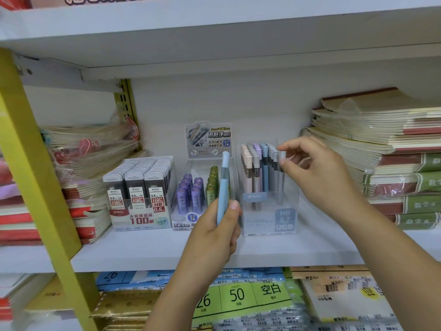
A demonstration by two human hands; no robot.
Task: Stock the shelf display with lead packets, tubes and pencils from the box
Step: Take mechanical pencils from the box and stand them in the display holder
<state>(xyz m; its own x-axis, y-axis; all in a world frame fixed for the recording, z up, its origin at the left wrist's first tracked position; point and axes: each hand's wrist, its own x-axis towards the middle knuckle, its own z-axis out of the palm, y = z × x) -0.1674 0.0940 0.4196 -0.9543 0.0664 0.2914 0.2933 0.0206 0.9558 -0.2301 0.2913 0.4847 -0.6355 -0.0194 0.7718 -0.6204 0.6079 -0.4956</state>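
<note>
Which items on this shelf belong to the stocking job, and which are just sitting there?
Job:
- left hand gripping the blue pencil
- right hand pinching a grey pencil in the pencil display box
- lead tube display
- lead packet display

Lying about:
- right notebook stack
- left notebook stack
- paper packs on the shelf below
</note>
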